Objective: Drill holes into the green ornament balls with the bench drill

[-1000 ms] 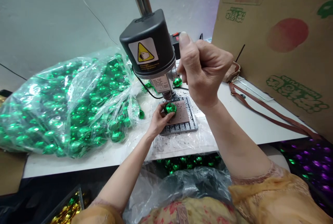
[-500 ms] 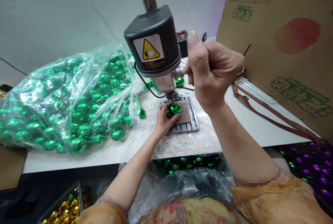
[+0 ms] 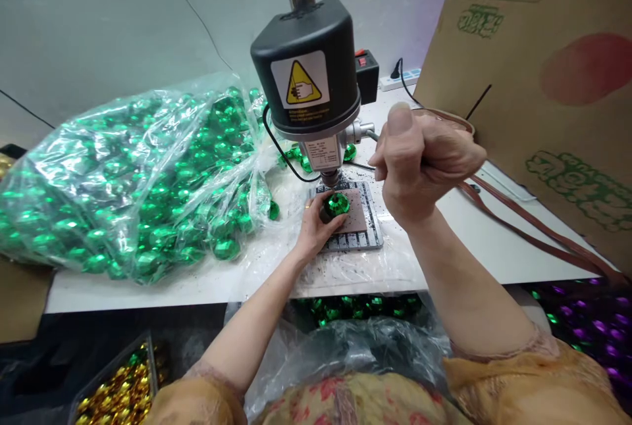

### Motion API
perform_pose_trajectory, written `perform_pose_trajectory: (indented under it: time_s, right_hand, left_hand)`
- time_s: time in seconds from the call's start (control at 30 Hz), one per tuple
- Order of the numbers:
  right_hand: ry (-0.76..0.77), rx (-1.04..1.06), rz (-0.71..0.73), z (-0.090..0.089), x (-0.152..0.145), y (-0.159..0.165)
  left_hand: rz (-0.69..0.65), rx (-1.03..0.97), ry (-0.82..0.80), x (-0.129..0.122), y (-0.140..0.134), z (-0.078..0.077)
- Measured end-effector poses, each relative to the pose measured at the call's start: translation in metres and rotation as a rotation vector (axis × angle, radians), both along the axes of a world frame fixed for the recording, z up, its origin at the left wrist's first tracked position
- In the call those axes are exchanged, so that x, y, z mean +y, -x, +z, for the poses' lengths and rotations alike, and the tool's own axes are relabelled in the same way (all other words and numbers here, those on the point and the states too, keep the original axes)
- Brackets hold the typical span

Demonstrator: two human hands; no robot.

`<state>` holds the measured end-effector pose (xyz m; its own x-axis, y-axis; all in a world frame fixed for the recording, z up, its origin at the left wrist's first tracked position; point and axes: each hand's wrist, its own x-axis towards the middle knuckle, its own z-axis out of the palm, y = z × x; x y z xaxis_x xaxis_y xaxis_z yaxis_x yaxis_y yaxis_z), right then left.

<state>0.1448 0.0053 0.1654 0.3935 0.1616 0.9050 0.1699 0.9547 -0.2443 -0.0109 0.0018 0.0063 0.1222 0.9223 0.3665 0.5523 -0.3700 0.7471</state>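
A black-topped drill press [image 3: 306, 70] with a yellow warning sticker stands in the middle. Below its chuck [image 3: 332, 177], a shiny green faceted ball [image 3: 338, 204] rests over a flat pad on the slotted metal base [image 3: 375, 234]. My left hand [image 3: 316, 221] curls round the ball from the left, thumb in front. Whether the bit touches the ball I cannot tell. To the right of the drill, my right hand [image 3: 424, 162] is closed in a fist round the feed lever [image 3: 371, 135], with its thumb on top; most of the lever is hidden.
A large clear bag of green balls [image 3: 148, 195] fills the table's left. A cardboard box [image 3: 553, 83] stands at right, near a brown strap [image 3: 523, 221] and a power strip [image 3: 395, 79]. Gold balls [image 3: 121, 385] and purple balls [image 3: 600, 326] lie below table height. Dark shavings dot the base.
My right hand has come down and a little away from the drill with the lever. The left hand still holds the green ball under the chuck. The camera view has shifted slightly.
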Motion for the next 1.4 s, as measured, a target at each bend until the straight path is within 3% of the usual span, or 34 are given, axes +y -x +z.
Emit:
perform_pose_trajectory:
  time_s: [0.47, 0.9, 1.0, 1.17, 1.3, 1.4]
  right_hand:
    - [-0.110, -0.026, 0.025, -0.020, 0.004, -0.001]
    - [-0.145, -0.111, -0.046, -0.037, 0.004, -0.006]
    - [-0.055, -0.065, -0.038, -0.022, 0.000, -0.003]
    - [0.153, 0.037, 0.051, 0.026, 0.002, 0.002]
    - [0.201, 0.033, 0.051, 0.041, 0.007, 0.003]
    - [0.211, 0.047, 0.073, 0.039, 0.006, 0.003]
  left_hand:
    - [0.005, -0.024, -0.004, -0.001, -0.001, -0.001]
    - [0.025, -0.015, -0.009, -0.002, -0.002, 0.001]
    - [0.021, -0.017, -0.004, 0.000, -0.003, -0.001]
    - [0.089, -0.016, -0.025, -0.007, -0.007, 0.005]
    - [0.109, 0.048, -0.130, -0.048, -0.003, 0.020]
    - [-0.133, 0.191, -0.190, -0.098, 0.008, 0.021]
